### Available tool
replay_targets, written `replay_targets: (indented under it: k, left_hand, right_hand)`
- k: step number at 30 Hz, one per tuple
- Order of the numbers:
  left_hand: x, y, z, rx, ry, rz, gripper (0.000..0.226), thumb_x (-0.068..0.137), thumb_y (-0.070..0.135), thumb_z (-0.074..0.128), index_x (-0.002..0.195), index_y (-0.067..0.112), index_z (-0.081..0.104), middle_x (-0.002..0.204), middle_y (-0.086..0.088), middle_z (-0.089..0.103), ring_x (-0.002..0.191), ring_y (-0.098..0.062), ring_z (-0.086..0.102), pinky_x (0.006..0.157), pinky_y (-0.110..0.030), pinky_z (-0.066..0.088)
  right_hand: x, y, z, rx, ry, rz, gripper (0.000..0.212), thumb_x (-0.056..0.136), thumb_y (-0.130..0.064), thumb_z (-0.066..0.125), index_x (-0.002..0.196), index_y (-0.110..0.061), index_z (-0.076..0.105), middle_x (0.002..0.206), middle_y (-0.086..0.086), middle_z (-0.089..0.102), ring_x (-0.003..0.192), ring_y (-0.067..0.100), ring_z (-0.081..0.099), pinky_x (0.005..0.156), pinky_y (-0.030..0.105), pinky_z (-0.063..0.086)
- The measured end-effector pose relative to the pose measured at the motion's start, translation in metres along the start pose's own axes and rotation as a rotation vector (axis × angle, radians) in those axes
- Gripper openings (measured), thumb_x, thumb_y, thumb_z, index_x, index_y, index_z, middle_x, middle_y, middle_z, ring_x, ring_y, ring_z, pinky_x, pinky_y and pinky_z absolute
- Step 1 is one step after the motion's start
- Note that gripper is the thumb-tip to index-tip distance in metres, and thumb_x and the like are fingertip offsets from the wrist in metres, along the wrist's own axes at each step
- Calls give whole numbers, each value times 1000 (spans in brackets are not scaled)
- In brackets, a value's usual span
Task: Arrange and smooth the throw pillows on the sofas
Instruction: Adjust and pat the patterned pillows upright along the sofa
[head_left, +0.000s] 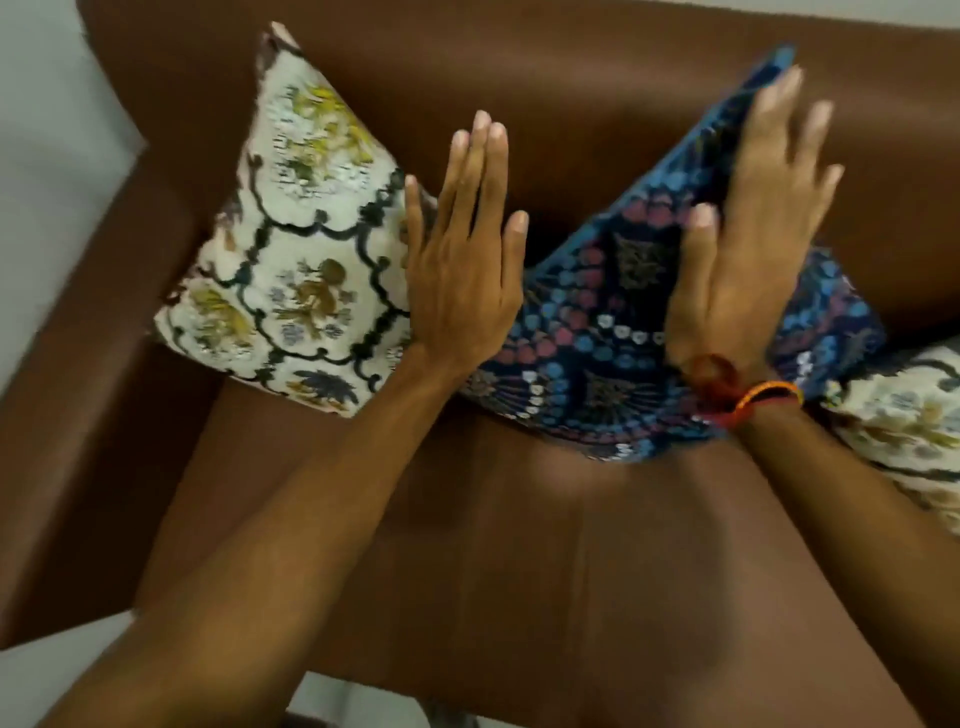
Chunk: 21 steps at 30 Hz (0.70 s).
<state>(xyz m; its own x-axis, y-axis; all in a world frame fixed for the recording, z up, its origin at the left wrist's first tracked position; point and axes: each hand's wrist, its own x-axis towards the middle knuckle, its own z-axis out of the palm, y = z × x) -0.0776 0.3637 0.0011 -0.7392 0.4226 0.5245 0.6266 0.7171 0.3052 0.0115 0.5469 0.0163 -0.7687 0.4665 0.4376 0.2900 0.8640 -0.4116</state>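
A white floral throw pillow (291, 244) stands on one corner against the brown sofa's (519, 519) left arm and backrest. Beside it a dark blue patterned pillow (597, 332) also stands on a corner against the backrest. My left hand (462, 270) is flat and open, fingers together, at the gap between the two pillows, its edge by the white one. My right hand (748, 223) lies flat on the blue pillow's face, fingers spread; it is motion-blurred. A second white floral pillow (904, 415) shows at the right edge, partly cut off.
The sofa's left armrest (104, 338) runs down the left side, with pale floor or wall (47, 171) beyond it. The seat cushion's front edge (415, 680) is near the bottom, with light floor below.
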Motion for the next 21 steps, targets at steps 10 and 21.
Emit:
replay_targets:
  k: [10,21]
  left_hand:
    - [-23,-186,-47,225,-124,-53,58,112,38,22,166,20,12,174,-4,11,161,-24,8,126,-63,14]
    - [-15,-233,-48,16,-5,-273,62,111,49,12,165,18,13,174,-3,14,161,-21,12,124,-69,16]
  right_hand:
    - [-27,-214,142,14,-234,-300,64,106,-30,35,167,-17,23,177,0,22,165,27,15,130,61,19]
    - [-17,-214,158,-1,-53,-75,64,110,-44,21,168,-17,16,178,4,16,165,29,10,131,66,10]
